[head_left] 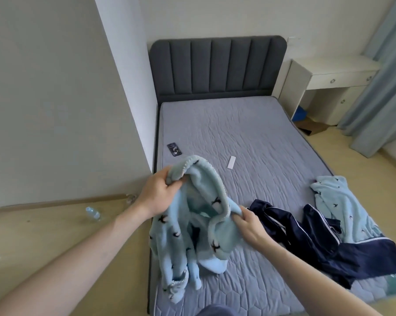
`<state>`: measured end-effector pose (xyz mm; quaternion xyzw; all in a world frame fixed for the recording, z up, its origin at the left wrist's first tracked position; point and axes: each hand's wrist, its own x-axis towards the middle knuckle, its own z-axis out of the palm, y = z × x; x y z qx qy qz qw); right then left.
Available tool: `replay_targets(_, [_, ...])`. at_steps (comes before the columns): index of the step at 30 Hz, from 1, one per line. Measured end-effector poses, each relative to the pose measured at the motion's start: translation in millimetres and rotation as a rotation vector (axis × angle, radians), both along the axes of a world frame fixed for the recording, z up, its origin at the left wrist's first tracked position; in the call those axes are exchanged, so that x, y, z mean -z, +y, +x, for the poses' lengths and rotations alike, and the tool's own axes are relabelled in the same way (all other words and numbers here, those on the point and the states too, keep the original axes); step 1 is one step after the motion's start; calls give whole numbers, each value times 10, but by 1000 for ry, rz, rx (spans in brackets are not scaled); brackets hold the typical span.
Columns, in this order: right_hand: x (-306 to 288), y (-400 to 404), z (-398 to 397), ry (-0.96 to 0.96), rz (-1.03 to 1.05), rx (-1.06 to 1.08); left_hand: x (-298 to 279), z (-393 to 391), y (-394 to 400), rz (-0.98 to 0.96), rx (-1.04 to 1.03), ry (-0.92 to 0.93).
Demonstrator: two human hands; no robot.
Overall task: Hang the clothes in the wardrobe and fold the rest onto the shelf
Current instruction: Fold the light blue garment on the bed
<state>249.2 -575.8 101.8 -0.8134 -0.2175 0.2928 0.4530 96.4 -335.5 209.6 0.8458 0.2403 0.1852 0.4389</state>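
While raised over the mattress (249,133), light-blue fleece garment (192,220) hangs between both grips. Left hand (158,192) clenched on upper edge. Right hand (249,226) pinching lower collar trim.

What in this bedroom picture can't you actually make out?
All from the head view:
- The wardrobe and shelf: outside the frame.
- Dark phone on the mattress: too small to read its screen.
- Small white object: too small to identify.
- Light blue fleece garment: bunched between left hand and right hand, so its shape is unclear.
- Navy garment: crumpled, partly cut by the right edge.
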Motion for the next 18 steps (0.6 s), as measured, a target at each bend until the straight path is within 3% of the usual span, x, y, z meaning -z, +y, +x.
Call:
replay_targets(6, [-446,-348,89,339,66,-201,173,-549,-88,1,36,126])
replay_targets(10, [-661,-517,178,600,5,-322,21,-753,-177,-155,151,200])
replay_targets(14, [-744,-524,408,627,-80,-387,-84,-704,-173,-199,178,223])
replay_targets(18, [-485,-303,740,668,-101,-306,105,-388,-8,-157,110,238])
